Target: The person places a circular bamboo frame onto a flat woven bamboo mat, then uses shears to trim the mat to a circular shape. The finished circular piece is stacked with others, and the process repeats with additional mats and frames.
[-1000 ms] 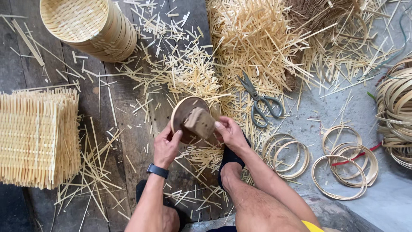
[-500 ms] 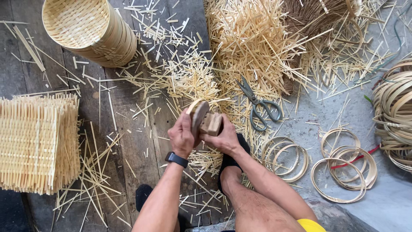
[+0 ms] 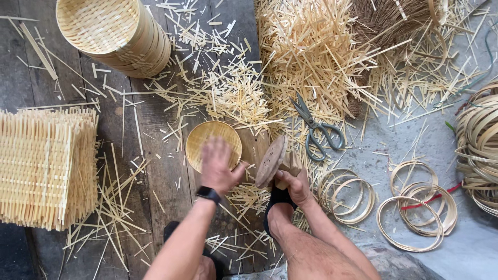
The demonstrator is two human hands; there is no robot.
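The left hand (image 3: 218, 168) is pressing spread fingers onto a small round woven tray (image 3: 212, 142) lying on the plank floor (image 3: 155, 171) — just beside it, the right hand (image 3: 295, 186) is gripping a wooden disc mould (image 3: 271, 161), tilted on edge.

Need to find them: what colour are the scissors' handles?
Grey-green handles on the scissors, seen from the head camera.

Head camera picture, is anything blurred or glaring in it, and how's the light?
Head view: soft, even daylight with faint shadows and no glare; the left hand is smeared by motion blur over the small woven basket; the right hand, scissors and bamboo hoops stay sharp.
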